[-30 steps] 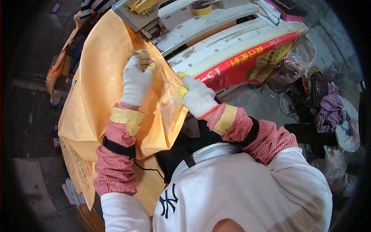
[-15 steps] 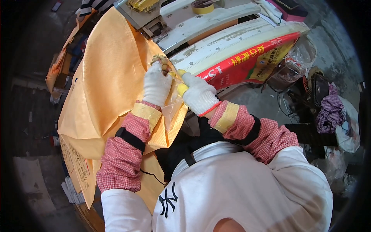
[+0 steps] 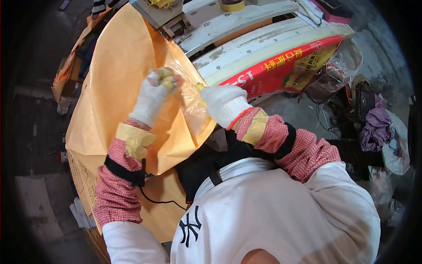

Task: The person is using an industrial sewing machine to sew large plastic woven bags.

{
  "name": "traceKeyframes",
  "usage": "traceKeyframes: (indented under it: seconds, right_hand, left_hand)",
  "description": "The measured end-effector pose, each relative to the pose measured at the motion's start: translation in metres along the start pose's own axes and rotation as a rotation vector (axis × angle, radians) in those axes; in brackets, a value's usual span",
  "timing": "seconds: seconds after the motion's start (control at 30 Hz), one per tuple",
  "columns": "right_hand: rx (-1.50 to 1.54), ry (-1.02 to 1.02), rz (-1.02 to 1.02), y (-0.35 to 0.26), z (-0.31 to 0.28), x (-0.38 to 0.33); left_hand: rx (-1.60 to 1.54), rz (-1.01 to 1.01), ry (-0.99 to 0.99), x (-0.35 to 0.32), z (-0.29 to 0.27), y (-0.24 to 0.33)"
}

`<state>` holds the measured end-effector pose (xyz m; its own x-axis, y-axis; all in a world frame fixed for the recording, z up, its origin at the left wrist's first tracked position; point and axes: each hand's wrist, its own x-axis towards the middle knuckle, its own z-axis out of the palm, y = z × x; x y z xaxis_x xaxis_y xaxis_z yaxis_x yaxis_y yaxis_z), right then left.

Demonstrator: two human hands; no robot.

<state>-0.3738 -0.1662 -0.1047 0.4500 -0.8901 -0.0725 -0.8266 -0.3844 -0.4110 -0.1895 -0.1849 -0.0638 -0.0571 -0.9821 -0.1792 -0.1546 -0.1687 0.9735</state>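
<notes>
While your left hand (image 3: 154, 94) is clenched on the gathered mouth of the clear inner liner (image 3: 190, 103) and your right hand (image 3: 224, 103) pinches its other edge, above the orange woven sack (image 3: 118, 83), keep both grips level and the film taut.

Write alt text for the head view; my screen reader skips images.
Two white-gloved hands, left hand and right hand, grip a clear plastic liner at the mouth of a large orange woven sack, beside a cluttered white workbench.
</notes>
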Motion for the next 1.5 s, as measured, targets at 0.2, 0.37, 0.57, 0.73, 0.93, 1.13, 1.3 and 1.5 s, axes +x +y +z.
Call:
traceKeyframes:
  seconds: [0.2, 0.37, 0.57, 0.73, 0.93, 1.13, 1.3, 1.5]
  right_hand:
    - [0.021, -0.016, 0.019, -0.002, -0.001, 0.000]
    - [0.100, 0.029, 0.031, 0.003, 0.004, -0.001]
    - [0.273, 0.034, 0.054, 0.012, -0.014, -0.005]
    - [0.517, 0.107, 0.184, 0.029, -0.020, 0.024]
    - [0.805, -0.212, 0.128, 0.029, -0.009, 0.051]
    - [0.624, -0.237, 0.126, 0.025, -0.013, 0.053]
    - [0.464, -0.265, 0.045, 0.028, -0.010, 0.056]
    - [0.520, -0.344, 0.000, 0.029, -0.006, 0.062]
  left_hand:
    - [0.353, 0.077, -0.175, -0.008, -0.007, 0.003]
    - [-0.419, -0.274, -0.178, -0.011, 0.009, -0.018]
    - [-0.643, -0.205, -0.194, -0.009, 0.017, -0.026]
    - [-0.657, -0.156, -0.191, -0.019, 0.026, -0.020]
    - [1.191, 0.286, -0.149, -0.037, 0.038, -0.011]
    - [1.071, 0.482, -0.158, -0.046, 0.041, -0.020]
    - [-0.128, -0.093, -0.087, -0.060, 0.050, -0.014]
    - [-0.125, -0.217, -0.228, -0.073, 0.054, 0.012]
